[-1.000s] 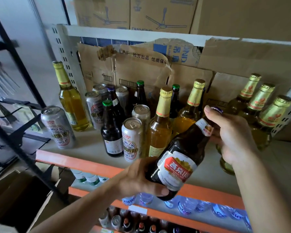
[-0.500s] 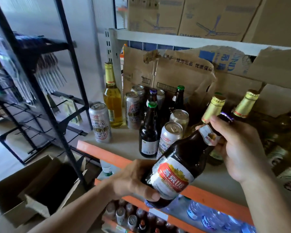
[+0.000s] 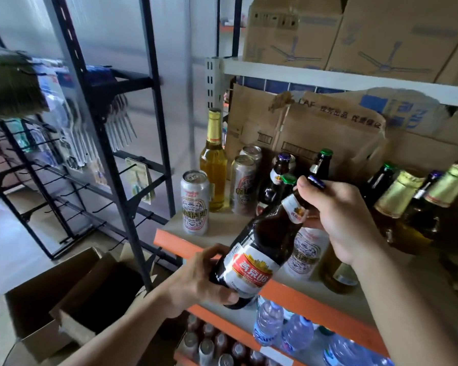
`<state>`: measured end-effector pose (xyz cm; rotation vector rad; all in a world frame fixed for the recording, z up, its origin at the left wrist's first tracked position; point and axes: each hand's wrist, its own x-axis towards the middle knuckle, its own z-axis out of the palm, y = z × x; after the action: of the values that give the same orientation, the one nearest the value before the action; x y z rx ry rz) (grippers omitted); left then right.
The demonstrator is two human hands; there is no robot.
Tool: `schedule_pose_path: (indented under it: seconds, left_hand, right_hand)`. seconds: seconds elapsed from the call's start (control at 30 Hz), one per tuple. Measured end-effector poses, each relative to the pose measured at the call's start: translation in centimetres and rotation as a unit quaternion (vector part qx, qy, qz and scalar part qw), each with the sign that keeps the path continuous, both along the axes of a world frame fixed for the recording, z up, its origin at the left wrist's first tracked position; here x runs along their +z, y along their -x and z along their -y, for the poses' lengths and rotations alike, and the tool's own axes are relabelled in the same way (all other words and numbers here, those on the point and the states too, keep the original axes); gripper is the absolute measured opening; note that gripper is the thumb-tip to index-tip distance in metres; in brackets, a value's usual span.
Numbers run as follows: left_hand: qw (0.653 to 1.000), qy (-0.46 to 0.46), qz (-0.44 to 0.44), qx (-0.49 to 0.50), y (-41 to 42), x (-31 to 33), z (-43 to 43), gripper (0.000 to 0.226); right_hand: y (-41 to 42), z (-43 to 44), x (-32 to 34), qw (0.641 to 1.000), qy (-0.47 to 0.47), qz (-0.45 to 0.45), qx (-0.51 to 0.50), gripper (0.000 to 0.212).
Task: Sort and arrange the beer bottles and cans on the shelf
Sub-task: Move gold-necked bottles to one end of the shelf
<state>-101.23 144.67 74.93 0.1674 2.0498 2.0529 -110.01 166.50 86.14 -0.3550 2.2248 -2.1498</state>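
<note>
Bare L hand, R hand, forearms

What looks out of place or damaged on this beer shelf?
The cardboard behind the bottles is torn along its top edge. One can stands apart near the shelf's front left corner, away from the other cans.

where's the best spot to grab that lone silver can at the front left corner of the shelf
Grip the silver can round its middle, coming from the front. It stands upright near the shelf edge, open on its front and left, while the yellow bottle crowds it behind.
</note>
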Motion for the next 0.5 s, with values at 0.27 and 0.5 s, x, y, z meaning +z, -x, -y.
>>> schedule_pose_path:
  seconds: [0.27, 0.5]
  left_hand:
    - [0.99, 0.115, -0.044, 0.067, 2.5, -2.2, 2.9, 0.076]
    - [0.955, 0.262, -0.093, 0.098, 5.0, -4.6, 4.0, 0.063]
  right_hand:
    - [1.9, 5.4, -0.7, 0.996, -0.052, -0.056, -0.046, 0.03]
    - [3.2, 7.7, -1.8, 0.982, -0.116, -0.099, -0.108, 0.023]
